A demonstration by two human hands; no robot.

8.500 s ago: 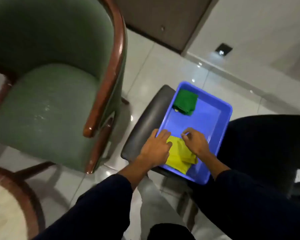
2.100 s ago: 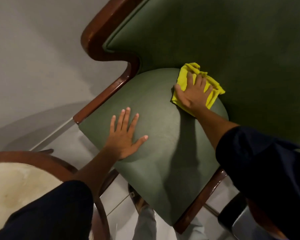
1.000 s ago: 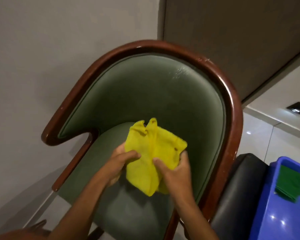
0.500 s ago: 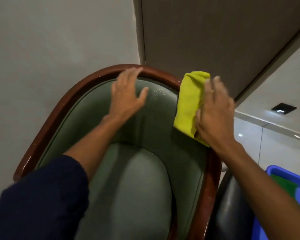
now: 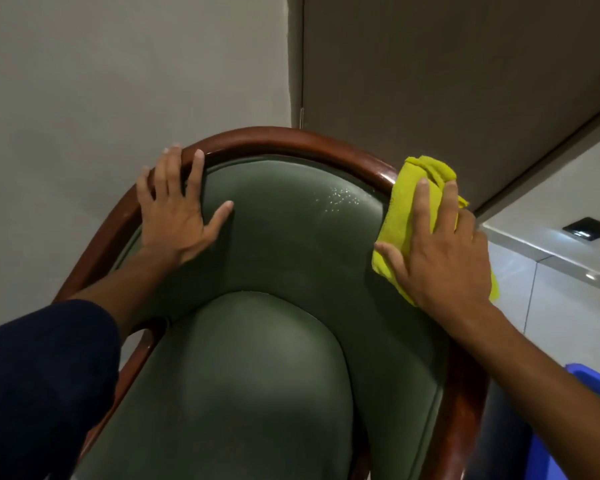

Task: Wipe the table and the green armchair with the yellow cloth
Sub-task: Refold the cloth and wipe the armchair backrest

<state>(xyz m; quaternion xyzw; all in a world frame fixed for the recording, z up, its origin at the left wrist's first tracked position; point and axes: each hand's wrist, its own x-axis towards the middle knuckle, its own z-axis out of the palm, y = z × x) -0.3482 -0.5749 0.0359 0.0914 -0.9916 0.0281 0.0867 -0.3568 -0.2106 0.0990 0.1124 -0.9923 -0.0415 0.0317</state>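
Both hands are on the green armchair [image 5: 274, 254]. The right hand [image 5: 440, 258] lies flat, fingers spread, pressing the yellow cloth [image 5: 400, 216] against the right side of the armchair's backrest, where the cloth overlaps the wooden rim [image 5: 257, 140]. It is pinned under the palm, not gripped. The left hand [image 5: 174, 213] is open and holds nothing; it is braced on the left side of the backrest, fingertips over the rim.

Risks, as judged:
- The cloth is bunched and folded, with part hanging beyond the rim on the outer side. With no grip on it, a fast stroke along the curve could let it slip off behind the armchair.
- Pale specks [image 5: 340, 199] show on the upholstery left of the cloth. A stroke that follows only the rim would miss them.
- Both hands bear on the top of the backrest; heavy pressure could tip or shift the armchair.

Containers: a blue tray [image 5: 593, 379] shows only as a corner to the right of the armchair, low in the view. A sliver of green shows inside its edge; what it is cannot be told.

The counter is not in view.
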